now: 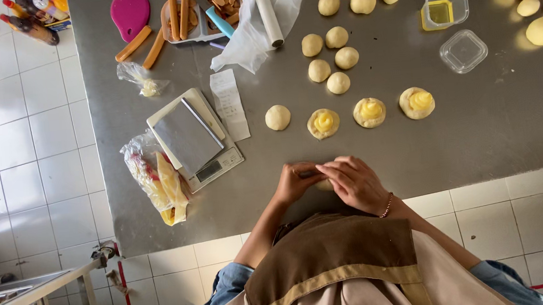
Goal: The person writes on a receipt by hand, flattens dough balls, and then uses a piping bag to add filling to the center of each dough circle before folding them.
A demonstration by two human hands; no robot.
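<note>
Left hand (295,182) and right hand (355,183) together at near table edge, fingertips meeting, fingers curled, forearms angled inward.

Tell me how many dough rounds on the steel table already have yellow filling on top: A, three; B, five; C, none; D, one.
A: three filled rounds lie in a row on the table, next to a plain dough ball; the other balls show no filling.

Grey scale screen (209,171) beside white paper slip (230,104); clear yellow-filled bag (156,179) left.
</note>
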